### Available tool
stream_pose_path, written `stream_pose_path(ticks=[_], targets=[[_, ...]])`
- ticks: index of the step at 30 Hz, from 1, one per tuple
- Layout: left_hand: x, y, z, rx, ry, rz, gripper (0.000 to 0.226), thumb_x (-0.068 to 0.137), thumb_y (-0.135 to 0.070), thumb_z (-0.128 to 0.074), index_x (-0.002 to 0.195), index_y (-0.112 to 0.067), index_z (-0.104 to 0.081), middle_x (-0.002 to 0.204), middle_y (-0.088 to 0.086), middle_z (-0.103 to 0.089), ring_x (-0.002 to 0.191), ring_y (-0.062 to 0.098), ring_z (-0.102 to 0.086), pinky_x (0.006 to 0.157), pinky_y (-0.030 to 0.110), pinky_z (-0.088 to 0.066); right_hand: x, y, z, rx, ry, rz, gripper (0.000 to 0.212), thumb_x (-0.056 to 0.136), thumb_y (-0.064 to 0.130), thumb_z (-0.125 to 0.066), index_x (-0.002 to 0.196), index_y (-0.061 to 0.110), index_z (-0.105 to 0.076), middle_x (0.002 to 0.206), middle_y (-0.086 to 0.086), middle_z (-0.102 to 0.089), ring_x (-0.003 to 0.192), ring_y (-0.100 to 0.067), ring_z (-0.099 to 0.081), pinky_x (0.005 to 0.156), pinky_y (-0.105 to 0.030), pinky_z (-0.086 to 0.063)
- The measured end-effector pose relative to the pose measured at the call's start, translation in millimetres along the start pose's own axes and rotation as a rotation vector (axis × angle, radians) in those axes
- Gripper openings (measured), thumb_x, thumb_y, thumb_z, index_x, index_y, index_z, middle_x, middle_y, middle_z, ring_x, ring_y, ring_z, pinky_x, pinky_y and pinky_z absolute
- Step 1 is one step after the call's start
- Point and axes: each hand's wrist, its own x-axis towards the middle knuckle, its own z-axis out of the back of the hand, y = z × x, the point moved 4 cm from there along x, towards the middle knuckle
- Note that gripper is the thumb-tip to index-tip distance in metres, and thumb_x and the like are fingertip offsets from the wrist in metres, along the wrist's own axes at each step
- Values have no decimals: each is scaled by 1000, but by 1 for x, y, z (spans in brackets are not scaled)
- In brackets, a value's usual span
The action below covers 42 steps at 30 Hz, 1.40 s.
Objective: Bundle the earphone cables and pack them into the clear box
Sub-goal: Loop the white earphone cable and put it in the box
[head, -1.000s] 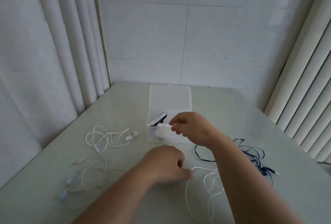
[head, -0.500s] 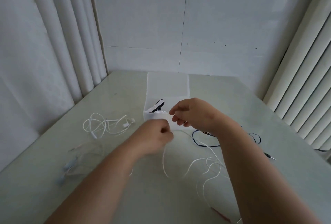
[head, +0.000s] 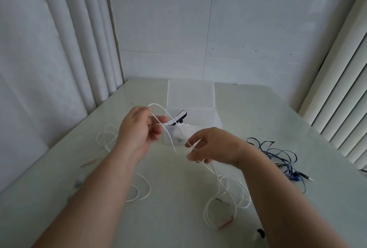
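Note:
My left hand (head: 139, 130) is raised above the table and pinches a loop of white earphone cable (head: 226, 190). My right hand (head: 212, 144) pinches the same cable a little lower, and the rest trails down in loose coils on the table between my arms. Behind the hands stands the clear box (head: 215, 116), lid open and upright, with a black-and-white earpiece (head: 177, 117) and white bundled cable inside. A dark blue earphone cable (head: 278, 156) lies tangled to the right.
Another white earphone cable (head: 106, 134) lies at the left, partly behind my left wrist. A pale, faint cable (head: 87, 163) sits near the left edge. Curtains hang at left, blinds at right, a white wall stands behind the table (head: 248, 108).
My left hand has risen from the table, lifting the white cable up in front of the box. My right hand has dropped from the box and taken hold of the same cable.

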Motion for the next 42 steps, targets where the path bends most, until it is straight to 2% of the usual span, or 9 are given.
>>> stream_pose_path(ticks=[7,11,13,20,24,28,34,40,42], targets=[[3,-4,4,-90,-52,-71,15,95,-18,-52,80,-16,-51,59,6,-63,41,16,-45,40,21,-32,4,-5,0,-88,-93,27,9,85,18,-63,83,14,-70,78,0,-75,64,-7,-61,75,-33,-54],[4,-4,10,113,-92,-154,15,92,-23,-60,80,-14,-58,66,3,-61,38,13,-37,38,16,-28,1,0,0,201,-163,30,18,94,18,-55,86,9,-68,59,3,-54,53,-12,-49,55,-28,-50],[4,-4,13,261,-123,-201,13,90,-24,-63,81,-16,-62,68,1,-63,38,11,-37,37,17,-31,-1,1,6,335,-227,53,26,96,24,-53,79,15,-69,55,7,-40,50,-13,-33,45,-26,-33],[-1,-10,18,599,-293,-364,25,79,-36,-72,97,-27,-58,90,-8,-59,58,-2,-56,61,27,-45,-10,7,16,572,-275,131,33,101,25,-46,77,9,-62,46,13,-32,42,-8,-23,44,-22,-18],[-22,-18,-13,778,67,-889,20,75,-47,-66,75,-27,-64,84,-16,-54,83,2,-51,74,16,-37,-9,8,12,547,-253,127,33,101,26,-46,78,9,-62,45,13,-32,42,-8,-23,43,-22,-20],[-31,0,-29,1022,379,-922,46,66,-75,-61,76,-31,-71,107,-15,-55,110,6,-44,95,22,-31,-9,8,11,617,-249,108,35,101,31,-46,79,8,-61,48,9,-31,44,-10,-22,46,-24,-17],[-27,4,-29,1109,372,-944,29,79,-55,-56,73,-32,-72,138,-8,-51,133,15,-34,104,39,-30,-8,6,12,782,-291,31,27,91,15,-40,71,11,-57,54,1,-30,50,-16,-18,47,-26,-12],[-24,-1,-25,1137,122,-1065,28,82,-43,-56,71,-20,-69,84,-4,-49,81,20,-46,74,32,-39,-8,2,14,515,-318,-3,22,90,13,-50,77,8,-67,50,1,-43,42,-12,-29,43,-22,-20],[-22,-2,-24,1167,80,-1072,25,80,-44,-59,74,-21,-68,84,-4,-48,80,20,-46,72,33,-41,-8,1,16,380,-354,-4,22,90,18,-54,80,11,-72,49,3,-46,41,-9,-33,44,-22,-25]])
